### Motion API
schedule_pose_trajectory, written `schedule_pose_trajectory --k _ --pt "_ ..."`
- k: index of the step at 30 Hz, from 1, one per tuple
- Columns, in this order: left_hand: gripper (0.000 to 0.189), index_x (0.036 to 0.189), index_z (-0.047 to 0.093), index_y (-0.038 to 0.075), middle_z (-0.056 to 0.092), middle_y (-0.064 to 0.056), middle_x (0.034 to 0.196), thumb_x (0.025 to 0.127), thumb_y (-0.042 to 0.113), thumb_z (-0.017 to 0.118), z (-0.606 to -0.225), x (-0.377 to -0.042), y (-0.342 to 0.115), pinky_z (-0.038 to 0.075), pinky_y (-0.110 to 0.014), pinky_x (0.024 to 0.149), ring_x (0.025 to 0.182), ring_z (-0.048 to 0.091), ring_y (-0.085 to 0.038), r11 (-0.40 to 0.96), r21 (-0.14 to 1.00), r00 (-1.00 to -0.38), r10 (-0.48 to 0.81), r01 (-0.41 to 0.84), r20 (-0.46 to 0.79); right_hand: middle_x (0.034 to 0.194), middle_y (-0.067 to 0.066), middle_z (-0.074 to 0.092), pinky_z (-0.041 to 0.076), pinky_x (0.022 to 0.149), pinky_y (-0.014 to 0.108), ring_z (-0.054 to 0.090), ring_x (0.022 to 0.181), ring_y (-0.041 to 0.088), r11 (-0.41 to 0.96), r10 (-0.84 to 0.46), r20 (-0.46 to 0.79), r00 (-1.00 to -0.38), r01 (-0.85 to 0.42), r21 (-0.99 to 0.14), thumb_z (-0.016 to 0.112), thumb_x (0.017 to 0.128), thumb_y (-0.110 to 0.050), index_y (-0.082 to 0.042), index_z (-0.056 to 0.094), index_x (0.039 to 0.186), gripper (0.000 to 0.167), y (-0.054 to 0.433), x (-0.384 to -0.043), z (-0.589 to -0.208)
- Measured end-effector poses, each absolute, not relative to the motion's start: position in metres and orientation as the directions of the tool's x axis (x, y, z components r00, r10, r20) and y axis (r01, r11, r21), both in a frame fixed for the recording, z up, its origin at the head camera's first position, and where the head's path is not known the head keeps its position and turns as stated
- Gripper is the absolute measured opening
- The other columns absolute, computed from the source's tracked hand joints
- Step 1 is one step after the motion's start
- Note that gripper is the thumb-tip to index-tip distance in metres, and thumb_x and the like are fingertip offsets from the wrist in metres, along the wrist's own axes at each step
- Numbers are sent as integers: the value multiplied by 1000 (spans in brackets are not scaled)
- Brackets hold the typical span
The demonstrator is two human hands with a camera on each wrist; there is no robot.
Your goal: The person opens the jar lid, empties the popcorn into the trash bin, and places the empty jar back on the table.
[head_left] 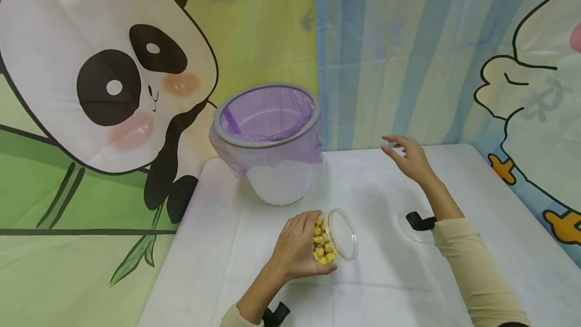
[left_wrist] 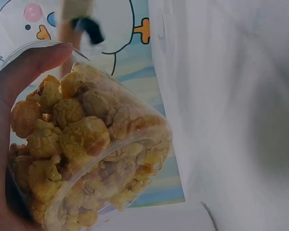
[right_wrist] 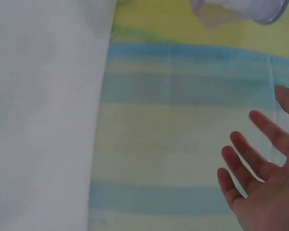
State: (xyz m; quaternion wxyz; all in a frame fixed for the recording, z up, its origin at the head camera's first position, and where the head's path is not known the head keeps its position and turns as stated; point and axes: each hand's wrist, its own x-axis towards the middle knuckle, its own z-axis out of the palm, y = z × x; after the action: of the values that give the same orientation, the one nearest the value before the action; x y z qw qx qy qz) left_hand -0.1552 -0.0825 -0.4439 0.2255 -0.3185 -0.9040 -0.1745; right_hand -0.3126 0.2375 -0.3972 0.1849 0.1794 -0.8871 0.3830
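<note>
A clear plastic jar of yellow popcorn [head_left: 323, 241] is tipped on its side above the table, its round mouth facing right. My left hand [head_left: 297, 246] grips it, thumb and fingers curled round its wall. Up close in the left wrist view, caramel-coloured popcorn [left_wrist: 70, 125] fills the jar behind its clear side. My right hand [head_left: 410, 158] is raised over the table's far right part with nothing in it. In the right wrist view that hand [right_wrist: 267, 178] has its fingers spread and loosely bent. Beneath the right forearm lies a round clear lid [head_left: 410, 228], partly hidden by the wrist strap.
A white bin [head_left: 281, 180] with a grey rim and a purple bag liner [head_left: 268, 110] stands at the table's back left. White cloth covers the table [head_left: 363, 296]. Behind hang printed curtains with a panda [head_left: 109, 130] and a white cartoon bird [head_left: 540, 130].
</note>
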Motion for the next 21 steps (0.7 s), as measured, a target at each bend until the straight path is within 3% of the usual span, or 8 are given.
schedule_pose_trajectory --k 5,9,14,21 --pt "109 131 42 5 52 -5 121 46 66 75 -445 -153 -82 42 -34 92 110 50 -17 742 174 -707 501 648 499 123 14 51 40 85 50 49 108 32 433 -282 511 -812 -583 -688 53 94 -24 -16 48 135 42 179 -346 -342" --pt "110 131 42 5 52 -4 120 45 66 75 -445 -153 -82 42 -34 92 110 50 -17 742 175 -706 496 647 505 125 16 49 41 84 50 49 107 34 350 -331 487 -808 -585 -732 53 94 -24 -18 43 139 46 139 -364 -319" --pt "109 130 43 6 52 -4 119 45 66 75 -446 -153 -82 42 -34 91 108 50 -17 742 168 -700 494 649 516 124 14 44 40 83 45 45 106 30 372 -384 417 -824 -552 -747 51 94 -34 -21 39 141 50 109 -374 -312" --pt "109 130 42 7 52 -4 120 45 66 75 -445 -154 -83 42 -34 92 108 50 -17 746 167 -702 493 645 514 102 13 51 36 66 36 46 90 32 322 -422 419 -804 -565 -760 53 93 -31 -12 43 138 50 92 -378 -319"
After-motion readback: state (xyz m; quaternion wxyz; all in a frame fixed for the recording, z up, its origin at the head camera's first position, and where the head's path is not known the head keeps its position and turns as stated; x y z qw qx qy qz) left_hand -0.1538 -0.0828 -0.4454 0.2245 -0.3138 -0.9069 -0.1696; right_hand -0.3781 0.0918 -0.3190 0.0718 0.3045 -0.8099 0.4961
